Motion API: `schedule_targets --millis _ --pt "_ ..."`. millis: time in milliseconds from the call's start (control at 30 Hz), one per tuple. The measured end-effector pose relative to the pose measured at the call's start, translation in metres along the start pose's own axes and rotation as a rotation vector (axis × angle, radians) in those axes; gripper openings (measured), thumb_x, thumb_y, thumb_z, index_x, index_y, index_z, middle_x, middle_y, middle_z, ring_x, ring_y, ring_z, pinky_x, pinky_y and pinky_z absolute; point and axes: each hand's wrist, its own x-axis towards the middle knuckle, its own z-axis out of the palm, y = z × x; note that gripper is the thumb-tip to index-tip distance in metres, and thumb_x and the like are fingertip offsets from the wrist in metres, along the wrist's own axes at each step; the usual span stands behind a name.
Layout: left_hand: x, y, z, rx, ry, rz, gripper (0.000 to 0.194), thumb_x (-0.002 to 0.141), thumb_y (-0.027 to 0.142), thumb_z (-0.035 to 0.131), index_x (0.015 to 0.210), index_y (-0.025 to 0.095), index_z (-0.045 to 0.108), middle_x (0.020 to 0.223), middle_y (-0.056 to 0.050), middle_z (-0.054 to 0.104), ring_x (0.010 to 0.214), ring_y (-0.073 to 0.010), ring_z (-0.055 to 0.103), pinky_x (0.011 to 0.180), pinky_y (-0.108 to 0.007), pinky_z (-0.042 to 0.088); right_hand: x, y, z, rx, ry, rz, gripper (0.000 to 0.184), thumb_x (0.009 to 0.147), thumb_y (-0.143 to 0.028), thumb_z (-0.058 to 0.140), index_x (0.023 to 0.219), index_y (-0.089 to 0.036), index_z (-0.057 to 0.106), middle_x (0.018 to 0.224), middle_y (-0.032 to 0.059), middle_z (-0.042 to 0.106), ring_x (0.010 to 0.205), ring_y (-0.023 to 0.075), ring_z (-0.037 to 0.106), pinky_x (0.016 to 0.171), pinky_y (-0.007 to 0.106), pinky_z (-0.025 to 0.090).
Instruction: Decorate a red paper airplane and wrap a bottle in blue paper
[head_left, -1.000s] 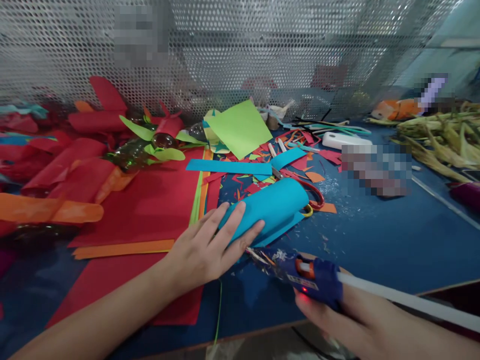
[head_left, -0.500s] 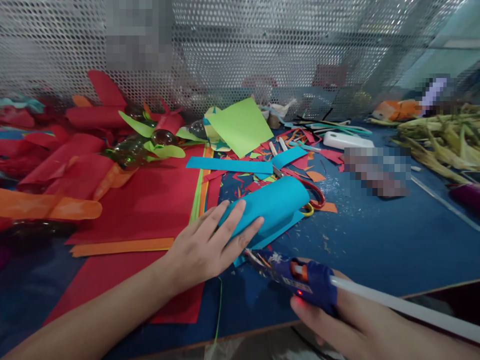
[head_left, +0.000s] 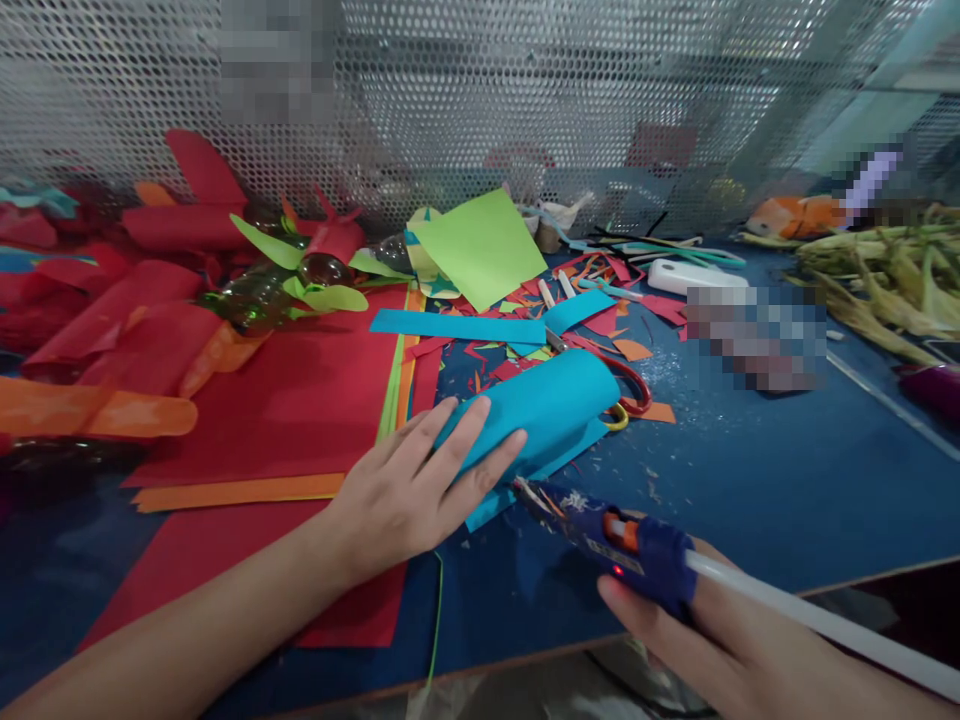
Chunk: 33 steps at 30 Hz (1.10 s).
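Observation:
A rolled sheet of blue paper (head_left: 551,400) lies on the table, its near edge a flat flap. Across the left end of the roll, my left hand (head_left: 412,485) rests with fingers spread and lying flat, pressing on it. My right hand (head_left: 697,630) is wrapped round a dark blue hot glue gun (head_left: 577,520) with a small red light lit. Its nozzle is at the near flap, just right of my left fingers. A long white glue stick (head_left: 810,605) sticks out of the gun's back. Scissors (head_left: 636,388) with red and yellow handles lie partly under the roll.
Red paper sheets (head_left: 300,390) and orange strips (head_left: 240,493) lie left. Behind are blue strips (head_left: 457,327), a green sheet (head_left: 484,250), paper scraps and bottle crafts (head_left: 255,290). Dried husks (head_left: 885,270) are at the right. A perforated metal panel (head_left: 480,90) stands at the back.
The glue gun has moved right and slightly up along the blue paper's near flap. My left hand stays on the roll.

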Motion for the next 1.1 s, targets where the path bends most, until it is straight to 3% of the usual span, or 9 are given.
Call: schedule_targets --millis 233,367,533,700,800,967,1100 --pt "0.001 -0.002 -0.003 -0.033 -0.002 -0.005 0.058 0.097 0.012 0.061 0.152 0.022 0.048 0.142 -0.013 0.066 0.130 -0.0287 0.063 0.109 -0.040 0.052 0.003 -0.004 0.016 -0.061 -0.030 -0.048 0.019 0.089 -0.022 0.054 0.086 -0.025 0.072 0.085 0.0065 0.076 0.077 0.0227 0.073 0.071 0.030 0.062" --pt "0.001 -0.003 -0.004 -0.007 -0.020 0.020 0.057 0.098 0.011 0.058 0.152 0.021 0.047 0.142 -0.013 0.066 0.127 -0.0291 0.065 0.107 -0.040 0.053 0.003 -0.005 0.008 -0.034 -0.050 -0.046 0.021 0.093 -0.026 0.051 0.088 -0.025 0.072 0.085 0.0060 0.077 0.076 0.0228 0.074 0.071 0.030 0.062" --pt "0.000 0.000 -0.002 -0.055 -0.004 -0.027 0.058 0.097 0.013 0.062 0.152 0.023 0.048 0.143 -0.014 0.065 0.133 -0.0289 0.061 0.109 -0.040 0.052 -0.005 0.009 0.002 0.003 0.015 -0.011 0.018 0.095 -0.036 0.057 0.094 -0.032 0.074 0.086 0.0057 0.078 0.078 0.0278 0.075 0.074 0.037 0.064" --pt "-0.001 -0.001 0.002 -0.039 0.034 -0.009 0.057 0.098 0.014 0.059 0.153 0.022 0.047 0.141 -0.013 0.067 0.130 -0.0285 0.063 0.106 -0.039 0.054 -0.015 0.033 0.002 -0.075 0.114 0.056 0.027 0.094 -0.045 0.061 0.113 -0.032 0.075 0.095 0.0077 0.079 0.105 0.0342 0.074 0.088 0.044 0.064" --pt "-0.001 -0.002 0.003 -0.020 0.042 -0.007 0.056 0.099 0.011 0.055 0.153 0.022 0.046 0.141 -0.012 0.067 0.128 -0.0280 0.065 0.103 -0.038 0.055 -0.019 0.040 0.000 -0.110 0.154 0.108 0.033 0.095 -0.047 0.061 0.119 -0.028 0.073 0.103 0.0096 0.080 0.111 0.0339 0.072 0.090 0.044 0.064" --pt "-0.002 -0.001 0.002 -0.038 0.017 -0.018 0.065 0.095 0.003 0.055 0.156 0.021 0.042 0.144 -0.013 0.064 0.129 -0.0308 0.064 0.104 -0.041 0.055 -0.020 0.047 -0.002 -0.158 0.231 0.163 0.034 0.099 -0.050 0.056 0.115 -0.026 0.074 0.111 0.0114 0.078 0.104 0.0323 0.073 0.087 0.043 0.063" --pt "-0.003 -0.001 0.002 -0.047 0.018 -0.035 0.068 0.095 0.005 0.057 0.157 0.022 0.038 0.143 -0.014 0.065 0.129 -0.0299 0.064 0.101 -0.039 0.056 -0.018 0.055 -0.013 -0.164 0.247 0.141 0.033 0.096 -0.057 0.057 0.095 -0.029 0.075 0.087 0.0075 0.077 0.080 0.0284 0.073 0.073 0.040 0.063"
